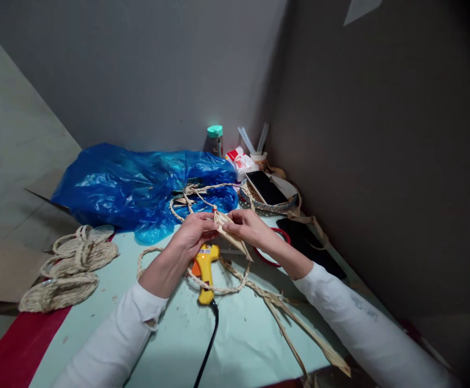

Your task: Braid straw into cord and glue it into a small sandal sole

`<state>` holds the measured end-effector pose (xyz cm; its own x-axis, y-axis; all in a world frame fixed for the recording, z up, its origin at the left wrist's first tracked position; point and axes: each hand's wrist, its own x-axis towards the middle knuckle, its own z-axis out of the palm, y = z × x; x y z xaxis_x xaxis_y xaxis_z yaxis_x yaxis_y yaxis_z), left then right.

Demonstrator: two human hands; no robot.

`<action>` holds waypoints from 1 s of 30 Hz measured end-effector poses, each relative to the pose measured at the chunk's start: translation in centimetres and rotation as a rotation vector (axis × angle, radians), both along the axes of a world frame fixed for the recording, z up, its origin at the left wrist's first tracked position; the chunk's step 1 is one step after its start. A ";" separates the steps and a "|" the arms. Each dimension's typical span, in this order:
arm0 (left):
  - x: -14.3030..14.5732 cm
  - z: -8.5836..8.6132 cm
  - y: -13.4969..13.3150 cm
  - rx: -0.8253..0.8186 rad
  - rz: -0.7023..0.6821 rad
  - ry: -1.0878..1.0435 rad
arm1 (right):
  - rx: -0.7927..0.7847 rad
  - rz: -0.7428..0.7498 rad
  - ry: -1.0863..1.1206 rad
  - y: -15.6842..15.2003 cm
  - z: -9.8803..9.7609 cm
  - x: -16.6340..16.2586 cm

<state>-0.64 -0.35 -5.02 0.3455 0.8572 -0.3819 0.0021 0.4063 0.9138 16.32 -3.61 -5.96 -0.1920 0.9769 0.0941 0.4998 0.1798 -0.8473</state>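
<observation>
My left hand (194,230) and my right hand (247,226) meet above the pale green table (243,345), both pinched on a bundle of dry straw strips (227,230). From that bundle a braided straw cord (218,288) loops down onto the table, and loose flat strips (295,328) trail toward the near right edge. More braid (196,196) arcs behind my hands over the blue bag. A yellow glue gun (205,269) lies flat just under my left hand, its black cable (208,345) running toward me.
A crumpled blue plastic bag (138,186) fills the back of the table. Woven straw sandal soles (71,264) are stacked at the left. At the back right stand a green-capped bottle (215,139), a cup with glue sticks (257,148), a phone (266,187) and red-handled scissors (277,245). Grey walls close in behind and right.
</observation>
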 end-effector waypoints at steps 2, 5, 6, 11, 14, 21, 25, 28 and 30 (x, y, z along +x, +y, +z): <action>0.1 0.0 -0.1 0.004 0.012 -0.006 | -0.007 -0.012 0.005 0.0 -0.2 -0.2; 0.3 0.0 -0.5 0.012 0.024 -0.006 | -0.020 -0.014 -0.004 -0.2 -0.1 -0.5; 0.4 0.0 -0.5 0.013 0.025 -0.003 | -0.021 -0.011 -0.012 -0.3 0.0 -0.6; 0.5 -0.2 -0.6 0.028 0.028 0.018 | 0.008 0.006 -0.081 -0.9 0.4 -0.5; 0.6 -0.5 -0.6 0.054 0.039 0.065 | 0.030 0.003 -0.152 -1.0 0.3 -0.7; 1.0 -0.6 -0.9 0.130 0.046 0.191 | 0.084 -0.083 -0.357 -1.2 -0.1 -2.3; 1.1 -0.5 -1.3 0.170 0.034 0.224 | 0.122 -0.096 -0.437 -1.4 -0.4 -3.0; 1.1 -0.5 -1.4 0.177 0.021 0.238 | 0.155 -0.090 -0.470 -1.4 -0.6 -3.2; 1.0 -0.4 -1.3 0.169 0.014 0.241 | 0.173 -0.090 -0.475 -1.4 -0.7 -3.3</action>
<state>0.31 -1.61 -5.44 0.2493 0.9198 -0.3030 0.2226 0.2501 0.9423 13.04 -5.02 -6.66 -0.1685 0.9694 0.1787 0.8421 0.2358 -0.4850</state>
